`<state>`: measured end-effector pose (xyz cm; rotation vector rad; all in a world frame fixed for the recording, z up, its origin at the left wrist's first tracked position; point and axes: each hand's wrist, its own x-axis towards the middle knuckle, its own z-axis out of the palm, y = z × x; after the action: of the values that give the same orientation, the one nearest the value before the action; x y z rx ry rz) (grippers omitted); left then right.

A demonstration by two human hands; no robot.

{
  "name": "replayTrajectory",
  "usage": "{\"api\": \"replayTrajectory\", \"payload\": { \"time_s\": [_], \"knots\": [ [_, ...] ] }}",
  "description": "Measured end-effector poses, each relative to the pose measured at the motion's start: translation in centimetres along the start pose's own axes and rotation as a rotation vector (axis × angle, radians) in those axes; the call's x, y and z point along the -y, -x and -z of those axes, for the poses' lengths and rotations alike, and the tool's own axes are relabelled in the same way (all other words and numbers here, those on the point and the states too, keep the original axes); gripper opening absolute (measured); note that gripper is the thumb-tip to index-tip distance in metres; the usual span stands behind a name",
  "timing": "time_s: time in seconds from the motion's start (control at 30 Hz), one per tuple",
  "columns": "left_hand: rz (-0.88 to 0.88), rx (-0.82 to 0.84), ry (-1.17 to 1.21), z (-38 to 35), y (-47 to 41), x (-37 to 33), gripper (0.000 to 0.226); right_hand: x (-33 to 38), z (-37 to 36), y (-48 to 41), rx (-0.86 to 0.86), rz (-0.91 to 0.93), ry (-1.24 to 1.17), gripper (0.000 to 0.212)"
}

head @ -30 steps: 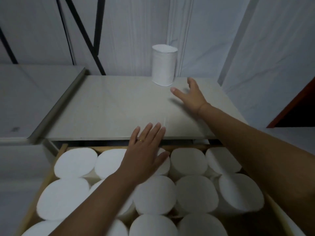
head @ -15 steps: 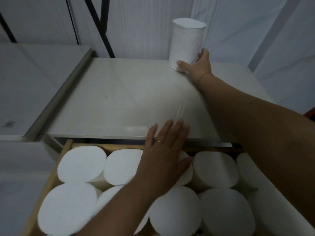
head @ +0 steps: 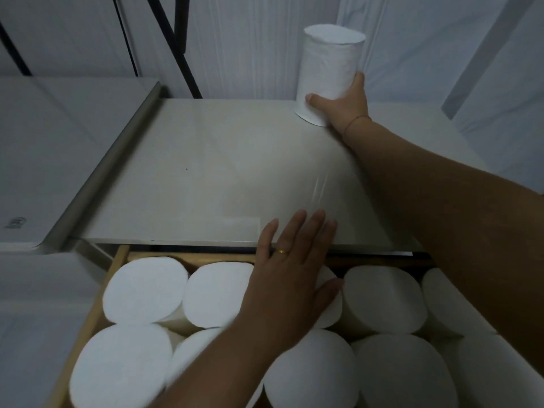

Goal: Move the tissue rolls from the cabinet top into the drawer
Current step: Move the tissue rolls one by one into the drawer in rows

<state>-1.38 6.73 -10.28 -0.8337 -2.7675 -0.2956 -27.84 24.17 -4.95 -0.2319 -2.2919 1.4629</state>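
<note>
One white tissue roll [head: 329, 66] stands at the back right of the grey cabinet top [head: 212, 178], tilted slightly toward me. My right hand [head: 343, 108] grips its lower part, thumb in front and fingers round the far side. Below, the open wooden drawer [head: 117, 266] holds several white tissue rolls [head: 145, 290] standing on end. My left hand [head: 291, 272] lies flat with straight fingers over a roll in the back row, fingertips reaching the cabinet's front edge.
A lower grey surface [head: 53, 160] adjoins the cabinet on the left behind a raised metal rim [head: 112, 163]. White panelled walls and black diagonal bars [head: 173, 45] stand behind. The rolls fill most of the drawer.
My right hand reached across the cabinet top to the roll and closed round it; the roll now tilts. My left hand stayed on the drawer rolls. The camera moved closer.
</note>
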Motion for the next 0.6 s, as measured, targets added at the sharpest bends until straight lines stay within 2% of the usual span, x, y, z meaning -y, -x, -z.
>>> {"api": "replayTrajectory", "payload": {
  "time_s": [0.17,0.37,0.6],
  "knots": [
    [-0.004,-0.014,-0.002,0.0,-0.1,-0.1,0.066,-0.1,2.1,3.5,0.076,0.031,-0.027,0.084],
    [-0.010,-0.019,0.036,0.3,-0.1,-0.1,0.066,-0.5,6.9,10.4,0.166,0.050,-0.091,0.085],
    [0.007,-0.006,0.009,0.4,-0.2,-0.7,0.069,-0.2,14.5,18.9,0.261,0.053,-0.012,0.087]
  ]
}}
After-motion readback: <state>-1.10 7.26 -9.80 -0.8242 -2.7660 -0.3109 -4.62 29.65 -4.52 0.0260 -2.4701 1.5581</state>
